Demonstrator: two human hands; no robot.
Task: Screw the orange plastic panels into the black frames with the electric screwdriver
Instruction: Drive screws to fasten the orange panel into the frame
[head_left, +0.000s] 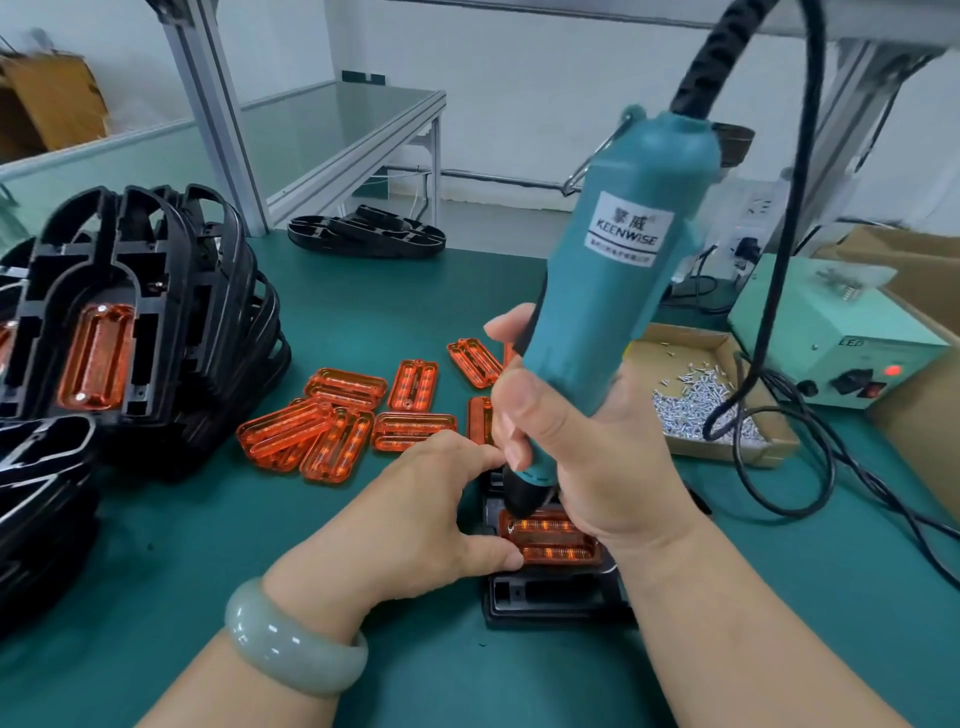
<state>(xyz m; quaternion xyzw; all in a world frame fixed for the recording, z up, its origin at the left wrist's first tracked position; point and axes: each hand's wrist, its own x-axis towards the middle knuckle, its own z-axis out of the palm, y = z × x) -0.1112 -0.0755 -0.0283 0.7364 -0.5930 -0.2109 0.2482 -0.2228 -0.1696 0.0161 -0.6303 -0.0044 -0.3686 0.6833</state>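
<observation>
My right hand (576, 447) grips a teal electric screwdriver (613, 270), held upright with its black tip down at the far left corner of an orange plastic panel (550, 538). That panel lies in a black frame (545, 597) flat on the green mat. My left hand (415, 514) holds the frame's left side, thumb against the panel's near left corner and fingers curled beside the screwdriver tip. Several loose orange panels (363, 410) lie scattered behind my hands.
A stack of black frames (130, 322), the front one fitted with an orange panel, stands at the left. Another black frame (366, 234) lies at the back. A cardboard tray of screws (696, 400) and a power supply box (831, 332) sit at the right, with cables looping across the mat.
</observation>
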